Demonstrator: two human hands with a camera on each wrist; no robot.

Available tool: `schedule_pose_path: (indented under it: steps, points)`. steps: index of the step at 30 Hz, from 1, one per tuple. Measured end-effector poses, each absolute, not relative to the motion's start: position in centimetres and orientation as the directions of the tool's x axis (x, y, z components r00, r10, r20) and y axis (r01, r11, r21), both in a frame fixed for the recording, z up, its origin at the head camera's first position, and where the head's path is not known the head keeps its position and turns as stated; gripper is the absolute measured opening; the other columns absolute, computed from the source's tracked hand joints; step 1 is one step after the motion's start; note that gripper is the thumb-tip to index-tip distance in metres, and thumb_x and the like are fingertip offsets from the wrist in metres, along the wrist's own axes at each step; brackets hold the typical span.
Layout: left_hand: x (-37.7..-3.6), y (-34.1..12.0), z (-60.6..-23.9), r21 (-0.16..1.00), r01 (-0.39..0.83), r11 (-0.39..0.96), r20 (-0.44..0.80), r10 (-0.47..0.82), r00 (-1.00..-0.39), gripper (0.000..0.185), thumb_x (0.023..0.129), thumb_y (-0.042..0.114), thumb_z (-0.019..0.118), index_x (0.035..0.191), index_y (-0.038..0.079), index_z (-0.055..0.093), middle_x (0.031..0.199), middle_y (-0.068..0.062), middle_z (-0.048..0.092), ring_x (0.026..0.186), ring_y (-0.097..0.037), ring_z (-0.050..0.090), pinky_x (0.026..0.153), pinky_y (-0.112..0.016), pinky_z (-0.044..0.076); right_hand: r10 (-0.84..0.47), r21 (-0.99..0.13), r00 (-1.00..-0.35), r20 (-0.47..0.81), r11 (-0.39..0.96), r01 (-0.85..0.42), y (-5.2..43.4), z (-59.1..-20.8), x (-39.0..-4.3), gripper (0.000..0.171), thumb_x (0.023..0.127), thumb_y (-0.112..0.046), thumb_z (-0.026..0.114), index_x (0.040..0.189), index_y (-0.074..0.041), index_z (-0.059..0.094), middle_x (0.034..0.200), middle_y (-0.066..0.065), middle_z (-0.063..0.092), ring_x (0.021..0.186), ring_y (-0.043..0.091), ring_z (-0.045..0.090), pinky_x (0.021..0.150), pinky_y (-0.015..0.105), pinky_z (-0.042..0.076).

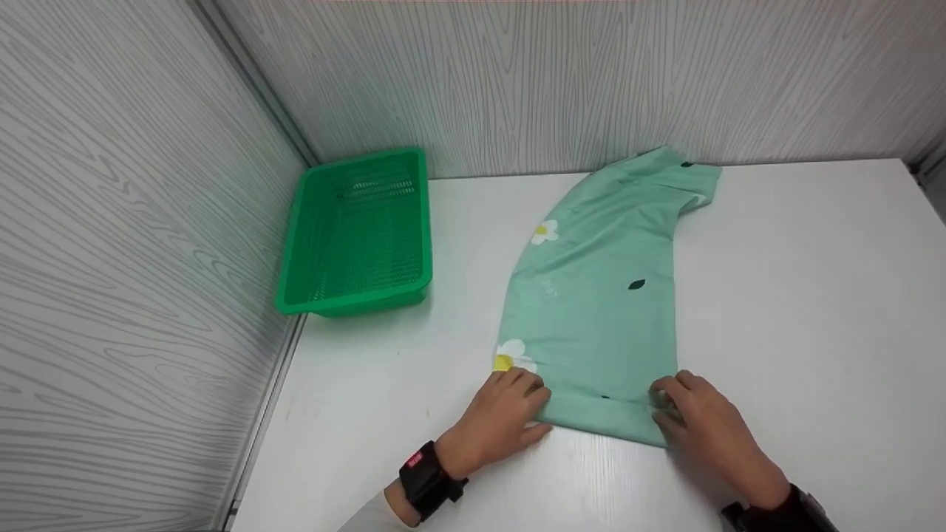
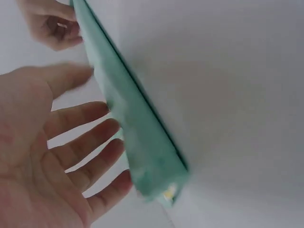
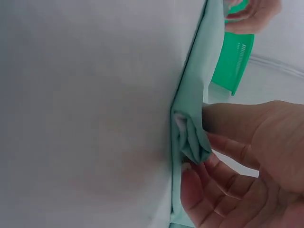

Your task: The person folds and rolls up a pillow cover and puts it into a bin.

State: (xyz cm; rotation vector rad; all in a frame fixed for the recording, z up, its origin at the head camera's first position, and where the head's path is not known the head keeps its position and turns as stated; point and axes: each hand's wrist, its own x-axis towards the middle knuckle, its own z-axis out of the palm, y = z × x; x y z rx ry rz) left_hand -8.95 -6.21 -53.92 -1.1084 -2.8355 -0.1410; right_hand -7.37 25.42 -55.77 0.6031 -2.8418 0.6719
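**Operator:** What do my fingers have hold of at this point?

**Guide:** Your right hand (image 1: 706, 425) has its fingers (image 3: 223, 147) curled round the near right corner of the green garment (image 1: 599, 310). The right wrist view shows that corner bunched into a small roll, pinched between thumb and fingertips. Your left hand (image 1: 502, 417) is at the near left corner. In the left wrist view its fingers (image 2: 90, 142) are spread and nearly straight, with the fingertips touching the folded edge of the cloth (no closed grip is visible there). In the head view the fingertips rest on top of the hem, just below a white and yellow flower print (image 1: 512, 356).

**Operator:** How does the garment lie?

**Guide:** It lies flat on the white table (image 1: 798, 295), folded into a long strip. The strip runs from your hands away toward the back wall, curving slightly to your right. The near hem is turned up into a narrow band between your two hands. The far end is bunched, touching or almost touching the wall. The fabric carries a second flower print (image 1: 545, 232) near its far left edge and small dark leaf marks.

**Operator:** What else is on the table?

**Guide:** A green perforated basket (image 1: 358, 292) stands in the far left corner, against the left wall and well apart from the garment. You wear a dark band on each wrist.
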Motion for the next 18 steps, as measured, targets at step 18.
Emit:
schedule_pose_path:
  steps: [18]
  points:
    - [-9.4, -5.0, -54.3, -0.044, 0.699, 0.713, 0.165, 0.696, -0.699, 0.007, 0.091, 0.008, 0.059, 0.095, 0.012, 0.064, 0.086, 0.001, 0.059, 0.076, -0.013, 0.056, 0.057, -0.024, 0.048, -0.503, -0.25, -0.837, 0.214, 0.801, -0.545, 24.0, -54.7, -5.7, 0.053, 0.059, -0.029, 0.09, 0.105, -0.015, 0.065, 0.095, -0.004, 0.054, 0.081, 0.013, 0.048, 0.065, 0.028, 0.042]
